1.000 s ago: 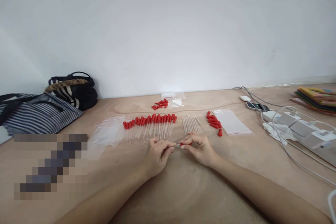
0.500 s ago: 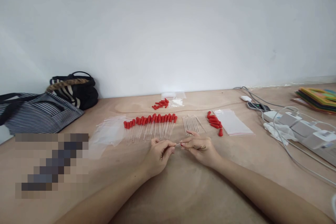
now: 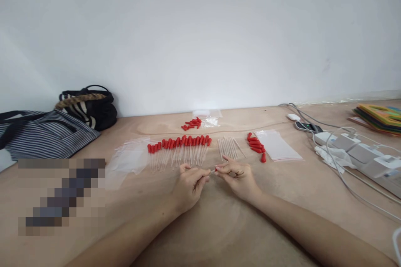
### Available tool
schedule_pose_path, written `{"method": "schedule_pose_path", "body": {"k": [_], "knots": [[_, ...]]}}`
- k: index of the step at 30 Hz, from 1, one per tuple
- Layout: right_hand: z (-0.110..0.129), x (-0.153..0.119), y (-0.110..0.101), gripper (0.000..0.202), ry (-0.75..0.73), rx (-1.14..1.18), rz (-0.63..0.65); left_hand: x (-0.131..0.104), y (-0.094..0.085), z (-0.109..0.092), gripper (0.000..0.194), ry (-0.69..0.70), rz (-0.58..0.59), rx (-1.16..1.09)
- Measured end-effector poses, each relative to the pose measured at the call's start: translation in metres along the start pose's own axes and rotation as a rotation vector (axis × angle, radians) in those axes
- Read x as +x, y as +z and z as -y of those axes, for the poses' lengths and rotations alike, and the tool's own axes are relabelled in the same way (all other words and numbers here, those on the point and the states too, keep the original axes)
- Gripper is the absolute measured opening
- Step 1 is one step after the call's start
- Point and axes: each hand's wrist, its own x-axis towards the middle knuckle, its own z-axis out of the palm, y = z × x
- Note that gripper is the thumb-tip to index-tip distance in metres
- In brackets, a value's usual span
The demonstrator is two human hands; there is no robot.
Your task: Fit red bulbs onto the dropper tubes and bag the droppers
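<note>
Between finger and thumb, my left hand [image 3: 190, 185] pinches a thin clear dropper tube [image 3: 212, 171]. My right hand [image 3: 238, 178] is closed on a red rubber bulb [image 3: 216, 170], mostly hidden by its fingers, at the tube's right end. Just beyond the hands lies a row of droppers with red bulbs [image 3: 184, 142], tips toward me. To their right are several bare tubes [image 3: 230, 148] side by side. Loose red bulbs [image 3: 256, 146] form a small pile farther right.
Clear plastic bags lie left [image 3: 127, 160] and right [image 3: 278, 146]. More red bulbs [image 3: 192, 123] and a bag of tubes [image 3: 210, 122] lie near the wall. A striped bag [image 3: 50, 133] stands left; a power strip with chargers [image 3: 363, 150] and cables lies right.
Both hands stay almost in place, meeting at the tube and bulb. The right hand's fingers have shifted slightly, and a little more of the red bulb shows.
</note>
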Motion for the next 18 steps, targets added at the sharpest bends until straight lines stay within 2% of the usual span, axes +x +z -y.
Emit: {"method": "schedule_pose_path", "body": {"k": [4, 8, 15, 18], "knots": [[0.001, 0.001, 0.002, 0.006, 0.097, 0.105, -0.032, 0.000, -0.001, -0.002, 0.017, 0.046, -0.051, 0.029], [0.003, 0.003, 0.001, 0.009, 0.176, 0.152, 0.053, -0.001, -0.002, -0.002, 0.017, 0.101, -0.079, 0.075], [0.006, 0.006, -0.007, 0.014, 0.157, 0.047, 0.252, -0.001, -0.002, 0.001, 0.019, 0.103, -0.008, 0.117], [0.003, 0.008, -0.013, 0.031, 0.143, 0.005, 0.244, 0.001, -0.002, 0.002, 0.018, 0.046, -0.001, 0.073]]}}
